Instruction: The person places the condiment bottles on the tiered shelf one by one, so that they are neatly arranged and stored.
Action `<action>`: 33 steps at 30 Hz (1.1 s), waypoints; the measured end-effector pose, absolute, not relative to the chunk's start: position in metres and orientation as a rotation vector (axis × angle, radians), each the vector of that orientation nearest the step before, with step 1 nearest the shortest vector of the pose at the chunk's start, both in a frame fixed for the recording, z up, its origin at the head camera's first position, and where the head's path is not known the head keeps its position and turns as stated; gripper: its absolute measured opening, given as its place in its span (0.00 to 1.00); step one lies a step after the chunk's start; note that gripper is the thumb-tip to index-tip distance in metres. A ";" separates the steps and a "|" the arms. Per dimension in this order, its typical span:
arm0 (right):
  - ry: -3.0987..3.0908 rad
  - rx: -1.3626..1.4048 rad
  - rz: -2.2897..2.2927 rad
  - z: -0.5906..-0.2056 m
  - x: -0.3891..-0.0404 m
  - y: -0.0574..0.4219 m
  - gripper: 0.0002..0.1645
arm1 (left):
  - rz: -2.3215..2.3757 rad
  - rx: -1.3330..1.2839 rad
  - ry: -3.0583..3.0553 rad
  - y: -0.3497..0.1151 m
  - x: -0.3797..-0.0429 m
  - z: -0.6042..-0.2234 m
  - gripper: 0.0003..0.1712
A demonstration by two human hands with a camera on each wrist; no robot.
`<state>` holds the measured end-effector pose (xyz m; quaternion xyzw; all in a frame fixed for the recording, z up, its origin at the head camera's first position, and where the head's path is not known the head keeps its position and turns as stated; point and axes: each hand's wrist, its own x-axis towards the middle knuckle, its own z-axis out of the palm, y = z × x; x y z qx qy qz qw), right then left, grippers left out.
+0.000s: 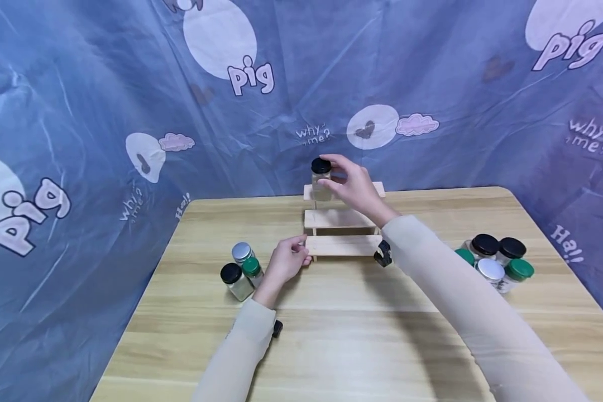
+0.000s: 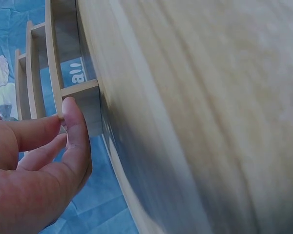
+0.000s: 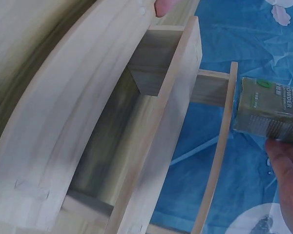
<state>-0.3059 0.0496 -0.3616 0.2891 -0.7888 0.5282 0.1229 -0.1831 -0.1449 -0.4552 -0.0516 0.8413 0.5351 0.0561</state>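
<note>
A three-step wooden rack (image 1: 344, 245) stands toward the back of the table. My right hand (image 1: 354, 187) grips a spice jar (image 1: 322, 187) with a black lid, upright at the left end of the rack's top step. In the right wrist view the jar's labelled body (image 3: 266, 107) is right by the top board's edge; whether it touches cannot be told. My left hand (image 1: 287, 259) pinches the left end of the lowest step, thumb and finger on the board's edge (image 2: 58, 105) in the left wrist view.
Left of the rack stand three jars: one silver-lidded (image 1: 242, 252), one green-lidded (image 1: 252, 266), one black-lidded (image 1: 237, 282). Several more jars (image 1: 502, 259) with black, green and silver lids cluster at the right. A blue printed cloth (image 1: 281, 139) hangs behind the wooden table (image 1: 331, 346).
</note>
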 end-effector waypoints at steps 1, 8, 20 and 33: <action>-2.307 0.842 1.539 -0.362 -0.307 0.047 0.35 | 1.626 -0.158 2.554 -0.145 -0.183 -0.456 0.27; -2.340 0.812 1.538 -0.365 -0.309 0.036 0.36 | 1.647 -0.157 2.543 -0.144 -0.179 -0.458 0.26; -2.368 0.816 1.488 -0.367 -0.312 0.035 0.38 | 1.646 -0.178 2.552 -0.141 -0.178 -0.456 0.28; -2.284 0.734 1.677 -0.378 -0.283 0.084 0.38 | 1.639 -0.180 2.554 -0.141 -0.181 -0.459 0.28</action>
